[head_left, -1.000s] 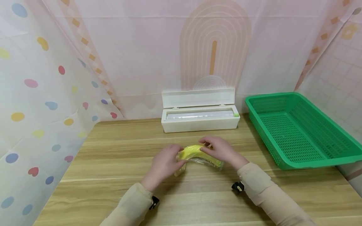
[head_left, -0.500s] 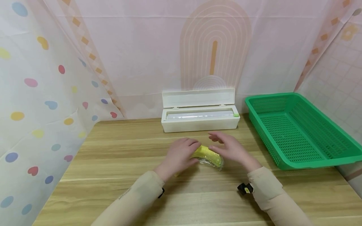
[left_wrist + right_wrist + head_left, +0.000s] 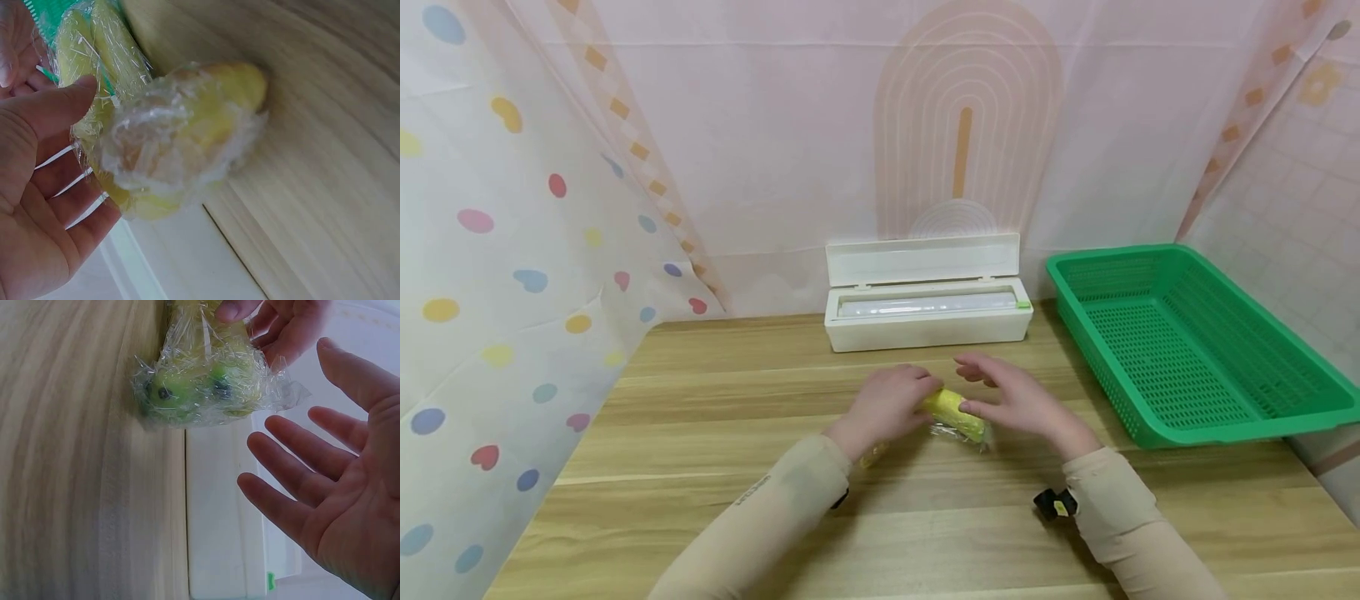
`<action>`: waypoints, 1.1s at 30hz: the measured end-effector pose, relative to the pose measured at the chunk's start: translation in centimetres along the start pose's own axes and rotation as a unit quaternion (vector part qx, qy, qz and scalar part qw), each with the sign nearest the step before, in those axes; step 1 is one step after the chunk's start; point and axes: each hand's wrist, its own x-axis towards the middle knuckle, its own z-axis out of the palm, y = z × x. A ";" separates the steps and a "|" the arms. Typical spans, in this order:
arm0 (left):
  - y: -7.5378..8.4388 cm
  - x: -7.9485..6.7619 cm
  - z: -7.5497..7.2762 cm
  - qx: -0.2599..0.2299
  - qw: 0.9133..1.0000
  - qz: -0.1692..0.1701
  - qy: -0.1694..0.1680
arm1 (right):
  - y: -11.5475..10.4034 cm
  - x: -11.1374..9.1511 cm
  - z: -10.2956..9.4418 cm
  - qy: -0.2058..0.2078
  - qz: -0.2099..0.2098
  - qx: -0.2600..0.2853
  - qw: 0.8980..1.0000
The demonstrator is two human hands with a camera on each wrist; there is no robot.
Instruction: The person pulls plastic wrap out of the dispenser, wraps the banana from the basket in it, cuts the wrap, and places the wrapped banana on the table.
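Yellow bananas [image 3: 955,412], bundled in clear cling film, lie near the middle of the table. Green tips with dark ends show through the crinkled film [image 3: 206,394] in the right wrist view. My left hand [image 3: 887,400] grips the bundle from the left and covers much of it. In the left wrist view its thumb lies over the film and its fingers pass behind the fruit, with the stem end toward the camera. Just right of the bundle, my right hand [image 3: 1018,404] holds nothing; its fingers are spread apart in the right wrist view.
Behind the hands stands a white cling film dispenser [image 3: 925,335] with its lid raised and a roll inside. A green plastic basket [image 3: 1105,367] sits at the right. Patterned cloth [image 3: 760,150] hangs behind the wooden table [image 3: 700,417].
My left hand has moved right and farther over the bananas, hiding more of them. The right hand has come off the fruit, moving slightly right with its fingers opening.
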 end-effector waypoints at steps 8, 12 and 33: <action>0.0 0.4 0.5 -0.013 1.000 -0.011 0.013 | -0.2 0.0 -0.1 -0.001 0.001 0.007 1.000; -0.2 0.3 0.6 -0.044 0.999 -0.024 0.018 | -0.2 0.0 -0.1 0.007 0.006 0.006 1.000; -2.0 -1.1 -0.3 -0.498 0.815 -0.198 0.222 | -1.1 1.2 0.2 0.091 0.021 0.110 0.989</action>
